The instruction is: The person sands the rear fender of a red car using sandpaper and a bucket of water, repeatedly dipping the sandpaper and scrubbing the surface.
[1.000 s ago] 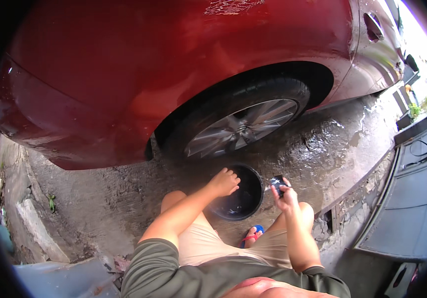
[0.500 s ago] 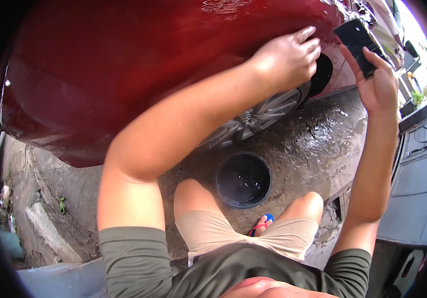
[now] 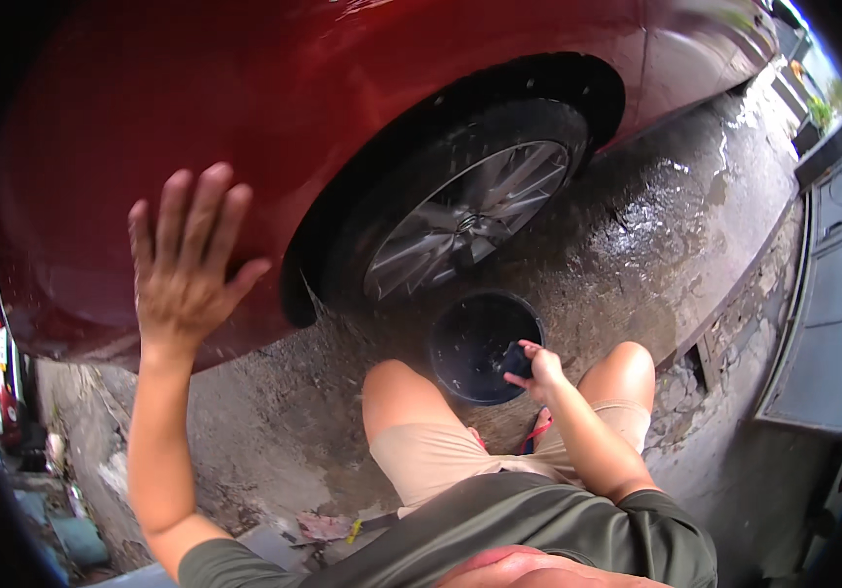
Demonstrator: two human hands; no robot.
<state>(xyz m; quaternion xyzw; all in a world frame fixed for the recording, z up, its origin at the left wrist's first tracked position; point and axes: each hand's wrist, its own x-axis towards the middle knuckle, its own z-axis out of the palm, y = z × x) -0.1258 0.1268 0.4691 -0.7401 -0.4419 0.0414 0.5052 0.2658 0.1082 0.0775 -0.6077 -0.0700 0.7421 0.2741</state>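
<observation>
My left hand is spread wide, palm toward the red car's body panel, left of the wheel arch. Whether its palm touches the paint I cannot tell. My right hand grips a small black rectangular object, its exact kind unclear, over the right side of the dark bucket. That round bucket stands on the ground in front of my knees, with water specks showing inside it. Just beyond it is the car's wheel, with silver spokes and a black tyre.
Wet concrete ground runs along the car, shiny on the right. A grey panelled gate stands at the far right. Beside my left arm lie rubble and a greenish container. My knees flank the bucket.
My right hand has come down from the car's upper right to the bucket, still holding the black object. My left hand has swung left from above the wheel, fingers now spread. My view has shifted.
</observation>
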